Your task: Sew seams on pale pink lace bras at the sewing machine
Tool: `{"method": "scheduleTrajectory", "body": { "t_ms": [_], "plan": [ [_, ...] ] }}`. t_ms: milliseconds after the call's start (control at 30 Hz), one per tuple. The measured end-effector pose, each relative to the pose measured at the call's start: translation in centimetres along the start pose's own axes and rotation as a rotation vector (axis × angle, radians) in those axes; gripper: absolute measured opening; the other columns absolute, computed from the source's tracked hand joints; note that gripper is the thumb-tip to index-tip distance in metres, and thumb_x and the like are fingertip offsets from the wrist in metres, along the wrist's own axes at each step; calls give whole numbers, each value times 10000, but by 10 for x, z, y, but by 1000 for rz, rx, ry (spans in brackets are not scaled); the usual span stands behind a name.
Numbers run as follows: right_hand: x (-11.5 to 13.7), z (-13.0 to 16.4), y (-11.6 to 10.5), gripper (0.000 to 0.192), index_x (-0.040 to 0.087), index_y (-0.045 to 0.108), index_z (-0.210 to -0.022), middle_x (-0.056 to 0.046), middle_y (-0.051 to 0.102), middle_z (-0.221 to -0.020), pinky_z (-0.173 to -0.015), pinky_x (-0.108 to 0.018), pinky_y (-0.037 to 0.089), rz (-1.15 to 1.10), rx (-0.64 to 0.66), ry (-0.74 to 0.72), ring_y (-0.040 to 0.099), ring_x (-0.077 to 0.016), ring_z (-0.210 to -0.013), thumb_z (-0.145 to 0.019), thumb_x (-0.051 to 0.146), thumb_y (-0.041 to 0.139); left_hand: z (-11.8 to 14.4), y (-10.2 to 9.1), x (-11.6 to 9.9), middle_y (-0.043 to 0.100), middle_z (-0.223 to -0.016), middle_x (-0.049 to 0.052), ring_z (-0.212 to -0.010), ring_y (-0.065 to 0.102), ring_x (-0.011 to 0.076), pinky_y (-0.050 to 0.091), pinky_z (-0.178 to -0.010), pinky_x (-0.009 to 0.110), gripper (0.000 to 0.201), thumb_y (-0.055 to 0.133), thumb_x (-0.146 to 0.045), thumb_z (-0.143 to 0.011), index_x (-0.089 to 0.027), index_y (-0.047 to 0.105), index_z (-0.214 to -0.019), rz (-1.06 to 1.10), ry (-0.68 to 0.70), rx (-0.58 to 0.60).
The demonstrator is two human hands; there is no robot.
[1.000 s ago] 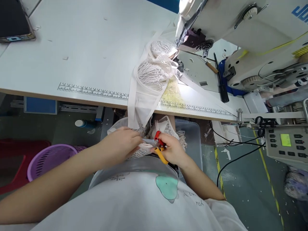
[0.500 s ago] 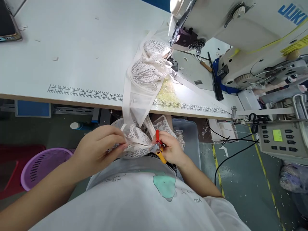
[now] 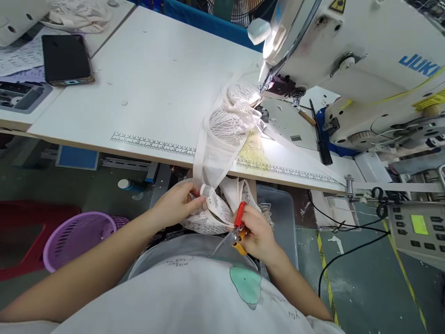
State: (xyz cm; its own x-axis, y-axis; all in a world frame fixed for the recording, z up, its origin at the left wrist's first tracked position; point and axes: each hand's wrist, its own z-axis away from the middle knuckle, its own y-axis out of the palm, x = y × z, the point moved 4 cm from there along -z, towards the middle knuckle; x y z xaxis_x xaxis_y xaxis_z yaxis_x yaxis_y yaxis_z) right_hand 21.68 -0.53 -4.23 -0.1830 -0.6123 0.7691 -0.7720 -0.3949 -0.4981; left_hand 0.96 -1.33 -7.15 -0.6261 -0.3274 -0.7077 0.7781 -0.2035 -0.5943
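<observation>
A white lace bra lies partly on the sewing table, one end by the machine's needle area, and hangs over the front edge toward my lap. My left hand is closed on the hanging lace, pinching it near a narrow pale band. My right hand holds small scissors with red and orange handles. Their blades point down and left, in front of the lace and apart from my left hand. The right fingertips also seem to touch the lace edge; the exact grip is partly hidden.
The JUKI sewing machine stands at the right, with a control panel below it. A black phone lies at the table's left. Under the table are a grey plastic bin and a purple basket.
The view has shifted, showing more of the table's left and back. The scissors have turned, their blades now showing below the lace. My left hand's pinch has moved up along the fabric.
</observation>
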Motion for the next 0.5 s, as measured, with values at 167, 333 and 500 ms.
{"method": "scheduleTrajectory", "body": {
  "t_ms": [167,333,500],
  "plan": [
    [3,2,-3,162,204,558,-778,-26,549,-719,-516,-247,424,-10,11,-16,520,-148,-613,-739,47,547,0,19,2,684,-798,30,-740,608,210,491,-728,322,361,641,-464,-598,-176,655,-815,496,-52,306],
    [0,4,-7,153,209,533,-734,-22,542,-704,-516,-254,410,9,27,40,523,-156,-619,-721,57,543,5,21,4,699,-702,19,-721,609,189,489,-749,312,252,806,-365,-530,-177,712,-669,839,-121,328],
    [-11,10,-10,124,215,540,-749,0,541,-700,-516,-248,410,-44,-38,182,520,-148,-621,-715,116,606,12,9,1,672,-700,51,-693,587,169,470,-695,292,291,867,-427,-522,-170,758,-605,1031,71,492]
  ]
}}
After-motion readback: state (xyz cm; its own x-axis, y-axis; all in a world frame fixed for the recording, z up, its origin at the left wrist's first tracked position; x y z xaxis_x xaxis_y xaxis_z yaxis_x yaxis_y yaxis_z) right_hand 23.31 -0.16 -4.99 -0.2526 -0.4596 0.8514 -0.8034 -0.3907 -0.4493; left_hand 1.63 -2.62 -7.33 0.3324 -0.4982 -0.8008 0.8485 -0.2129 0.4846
